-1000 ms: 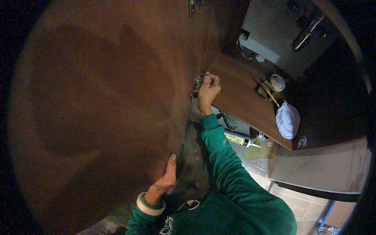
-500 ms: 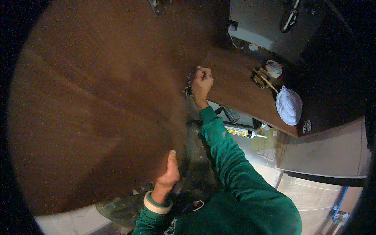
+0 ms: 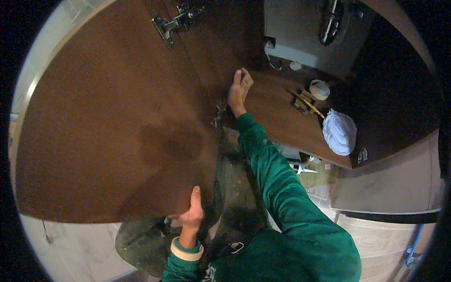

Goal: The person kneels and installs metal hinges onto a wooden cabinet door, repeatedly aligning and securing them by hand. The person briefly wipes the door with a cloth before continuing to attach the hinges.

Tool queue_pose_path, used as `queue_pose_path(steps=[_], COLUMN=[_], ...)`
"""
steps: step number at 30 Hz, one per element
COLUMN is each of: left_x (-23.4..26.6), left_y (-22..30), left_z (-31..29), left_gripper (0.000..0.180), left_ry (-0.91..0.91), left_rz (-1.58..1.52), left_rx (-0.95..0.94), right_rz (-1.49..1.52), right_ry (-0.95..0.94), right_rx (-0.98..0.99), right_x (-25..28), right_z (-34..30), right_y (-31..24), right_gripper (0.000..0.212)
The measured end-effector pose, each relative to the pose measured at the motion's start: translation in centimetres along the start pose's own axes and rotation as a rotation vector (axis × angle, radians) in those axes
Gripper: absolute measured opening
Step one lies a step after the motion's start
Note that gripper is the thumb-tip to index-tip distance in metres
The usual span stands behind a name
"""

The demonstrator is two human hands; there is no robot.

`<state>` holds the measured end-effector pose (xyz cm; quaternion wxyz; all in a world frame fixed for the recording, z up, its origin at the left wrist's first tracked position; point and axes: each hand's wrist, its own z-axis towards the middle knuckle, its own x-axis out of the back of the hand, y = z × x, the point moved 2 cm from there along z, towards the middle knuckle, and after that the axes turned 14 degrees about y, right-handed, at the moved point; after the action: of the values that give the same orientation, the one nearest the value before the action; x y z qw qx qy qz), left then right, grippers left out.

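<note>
A large brown cabinet door fills the left side. My left hand grips its near lower edge, thumb on the face and fingers hidden beneath. A cream ring like a roll of tape circles that wrist. My right hand reaches into the cabinet opening, fingers curled in with the thumb against them; whatever they hold, if anything, is not visible. Just left of its wrist is a metal hinge at the door's side. Farther up, a second metal hinge spans door and cabinet wall.
On the brown cabinet floor lie a white cloth bundle, a wooden-handled tool, a round whitish tub and small metal pieces. A dark pipe hangs above. Below the cabinet edge shows a sealant cartridge.
The view has shifted, bringing the upper hinge and the door's far edge into sight. My right hand has moved up and away from the lower hinge. My left hand keeps its hold on the door.
</note>
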<state>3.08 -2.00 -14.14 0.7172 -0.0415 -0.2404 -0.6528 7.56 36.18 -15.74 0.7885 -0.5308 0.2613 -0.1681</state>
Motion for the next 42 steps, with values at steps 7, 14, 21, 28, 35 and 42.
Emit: queue_pose_path(steps=[7,14,21,28,35,42], left_x=[0.1,-0.5,-1.2,-1.2,-0.9,2.0], left_y=[0.3,-0.3,1.0,-0.3,-0.8,-0.7], left_z=[0.3,2.7,4.0,3.7,3.3,5.6], left_gripper=[0.021,0.030,0.017,0.018,0.026,0.014], left_ry=[0.005,0.054,0.123,-0.035,0.013,-0.048], left_rz=[-0.524,-0.394,-0.531,-0.458,-0.563,-0.495], left_rx=[0.650,0.474,0.608,0.432,0.666,0.729], right_rz=[0.044,-0.113,-0.068,-0.060,0.028,0.194], right_ry=[0.098,0.002,-0.023,0.086,-0.029,-0.585], right_rx=[0.007,0.067,-0.083,0.033,0.030,-0.752], right_x=[-0.6,0.3,0.9,1.1,0.9,6.2], right_z=[0.2,0.5,-0.8,-0.9,-0.1,-1.4], right_y=[2.8,1.9,0.0,1.7,3.1,1.3], right_gripper=[0.040,0.038,0.045,0.038,0.034,0.024])
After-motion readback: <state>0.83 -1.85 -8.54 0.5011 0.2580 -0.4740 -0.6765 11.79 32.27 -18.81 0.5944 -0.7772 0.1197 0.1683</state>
